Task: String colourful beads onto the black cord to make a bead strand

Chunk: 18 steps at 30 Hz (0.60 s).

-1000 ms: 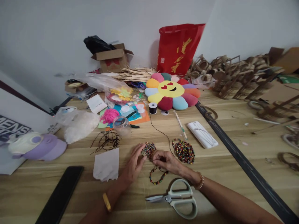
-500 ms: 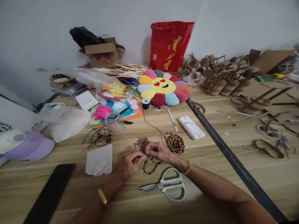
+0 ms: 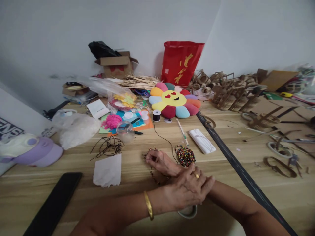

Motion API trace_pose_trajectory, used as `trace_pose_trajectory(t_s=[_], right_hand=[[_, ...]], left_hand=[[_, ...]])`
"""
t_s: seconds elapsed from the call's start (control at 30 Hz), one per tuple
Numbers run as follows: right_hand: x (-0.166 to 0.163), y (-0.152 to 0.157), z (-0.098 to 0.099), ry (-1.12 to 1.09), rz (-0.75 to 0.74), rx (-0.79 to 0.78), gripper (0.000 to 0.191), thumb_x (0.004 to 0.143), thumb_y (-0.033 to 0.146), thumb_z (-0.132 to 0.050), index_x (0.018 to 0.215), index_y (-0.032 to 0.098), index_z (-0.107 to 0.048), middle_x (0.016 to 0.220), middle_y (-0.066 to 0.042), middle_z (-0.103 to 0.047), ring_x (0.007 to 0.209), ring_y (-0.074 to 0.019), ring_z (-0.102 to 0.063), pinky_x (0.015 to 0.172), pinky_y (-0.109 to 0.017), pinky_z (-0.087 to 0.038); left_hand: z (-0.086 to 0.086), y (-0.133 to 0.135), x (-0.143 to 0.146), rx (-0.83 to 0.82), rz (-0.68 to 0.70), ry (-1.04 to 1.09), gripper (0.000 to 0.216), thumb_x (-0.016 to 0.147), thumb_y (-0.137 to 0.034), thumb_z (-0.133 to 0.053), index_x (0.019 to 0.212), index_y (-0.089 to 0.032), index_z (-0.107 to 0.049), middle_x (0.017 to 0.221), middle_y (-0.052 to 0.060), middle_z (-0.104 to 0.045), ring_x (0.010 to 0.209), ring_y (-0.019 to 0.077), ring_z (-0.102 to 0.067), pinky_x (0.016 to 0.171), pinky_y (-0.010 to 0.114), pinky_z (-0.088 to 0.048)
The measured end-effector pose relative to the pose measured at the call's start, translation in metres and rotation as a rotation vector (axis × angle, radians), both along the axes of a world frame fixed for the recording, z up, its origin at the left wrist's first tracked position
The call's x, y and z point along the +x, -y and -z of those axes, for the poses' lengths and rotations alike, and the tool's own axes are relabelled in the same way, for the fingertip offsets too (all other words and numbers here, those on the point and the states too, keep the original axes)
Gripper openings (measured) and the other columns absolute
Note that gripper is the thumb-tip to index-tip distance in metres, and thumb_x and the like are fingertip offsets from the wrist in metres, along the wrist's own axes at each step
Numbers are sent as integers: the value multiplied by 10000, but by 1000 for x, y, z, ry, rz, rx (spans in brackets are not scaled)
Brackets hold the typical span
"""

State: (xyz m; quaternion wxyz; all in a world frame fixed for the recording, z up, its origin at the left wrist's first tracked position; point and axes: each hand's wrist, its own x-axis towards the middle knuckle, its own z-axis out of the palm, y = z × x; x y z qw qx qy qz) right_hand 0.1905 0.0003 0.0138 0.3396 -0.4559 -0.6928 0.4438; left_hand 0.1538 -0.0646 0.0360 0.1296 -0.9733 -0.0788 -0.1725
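Steady your right hand [image 3: 161,161] while your left hand [image 3: 188,188] lies across its wrist, and let the beaded strand [image 3: 154,177], around the right hand's six o'clock, stay slack; the loose beads [image 3: 149,151] at its ten would likely scatter if nudged. The right grip curls nearly closed, the left's fingers bend loosely; I can't tell whether either has hold of anything. Scissors [image 3: 189,216] peek out at the left hand's six. The wood-grained table [image 3: 137,141] runs toward a pale wall [image 3: 135,23] at twelve.

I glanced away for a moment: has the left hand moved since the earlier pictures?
Yes: the left hand has moved rightward, farther from the torn white paper, and now lies over the right forearm.
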Motion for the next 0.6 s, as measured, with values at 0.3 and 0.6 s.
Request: trace_pose_trajectory(t_s=[0.3, 0.6], right_hand=[[2, 4, 33, 78, 192, 145, 121, 725, 118, -647, 657, 203, -594, 592, 29, -537, 531, -125, -440, 551, -265, -356], [-77, 35, 56, -669, 1074, 675, 408, 921, 289, -337, 1326, 337, -342, 1134, -114, -414, 1151, -304, -397, 900, -536, -364]], left_hand=[[9, -25, -12, -28, -67, -100, 186, 843, -93, -447, 965, -78, -587, 948, 141, -625, 885, 245, -568, 739, 378, -423], [13, -32, -58, -177, -120, 17, 388, 884, -342, -470, 1217, -143, -484, 1095, 150, -582, 1060, 304, -506, 914, 479, -385]])
